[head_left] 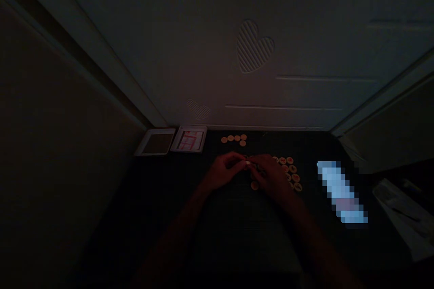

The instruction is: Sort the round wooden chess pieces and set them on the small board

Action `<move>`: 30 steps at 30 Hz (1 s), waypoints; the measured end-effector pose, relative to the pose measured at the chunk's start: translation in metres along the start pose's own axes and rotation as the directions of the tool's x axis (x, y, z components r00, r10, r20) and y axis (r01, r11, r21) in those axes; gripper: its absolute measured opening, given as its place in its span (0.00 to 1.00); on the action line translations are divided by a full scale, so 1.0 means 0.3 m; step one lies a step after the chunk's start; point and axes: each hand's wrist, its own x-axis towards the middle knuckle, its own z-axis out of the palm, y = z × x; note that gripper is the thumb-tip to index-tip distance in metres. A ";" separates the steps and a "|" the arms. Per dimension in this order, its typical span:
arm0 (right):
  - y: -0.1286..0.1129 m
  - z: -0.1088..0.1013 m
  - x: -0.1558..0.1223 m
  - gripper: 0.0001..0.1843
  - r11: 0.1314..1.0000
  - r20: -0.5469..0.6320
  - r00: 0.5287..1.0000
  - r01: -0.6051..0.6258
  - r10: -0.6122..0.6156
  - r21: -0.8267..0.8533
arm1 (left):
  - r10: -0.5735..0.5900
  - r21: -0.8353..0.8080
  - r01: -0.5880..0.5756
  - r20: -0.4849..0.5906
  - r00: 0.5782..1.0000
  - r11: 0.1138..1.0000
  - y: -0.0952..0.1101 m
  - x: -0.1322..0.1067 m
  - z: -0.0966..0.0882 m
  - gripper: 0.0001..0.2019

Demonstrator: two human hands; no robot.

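The scene is very dark. My left hand and my right hand meet over a dark surface, fingertips together around a small pale round game piece. Both hands have curled fingers. Several round pale pieces with red marks lie just right of my right hand, and one piece lies under it. A short row of similar discs sits farther back near the wall.
An open white box and its lid with red print lie at the back left. A blurred bright blue object lies to the right. A pale wall with heart shapes stands behind.
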 end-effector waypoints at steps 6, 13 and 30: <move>-0.005 0.005 -0.004 0.14 1.000 0.002 1.000 -0.007 0.007 -0.005 | -0.012 -0.008 0.013 0.012 1.000 1.000 0.018 0.000 0.003 0.10; -0.004 0.012 -0.002 0.15 1.000 0.010 1.000 -0.002 0.002 0.016 | -0.020 -0.030 0.020 -0.019 1.000 0.999 0.003 0.002 0.008 0.12; 0.000 0.009 -0.005 0.16 1.000 0.034 0.999 0.008 -0.008 0.002 | 0.009 -0.026 -0.008 0.048 0.999 1.000 0.011 -0.003 -0.017 0.12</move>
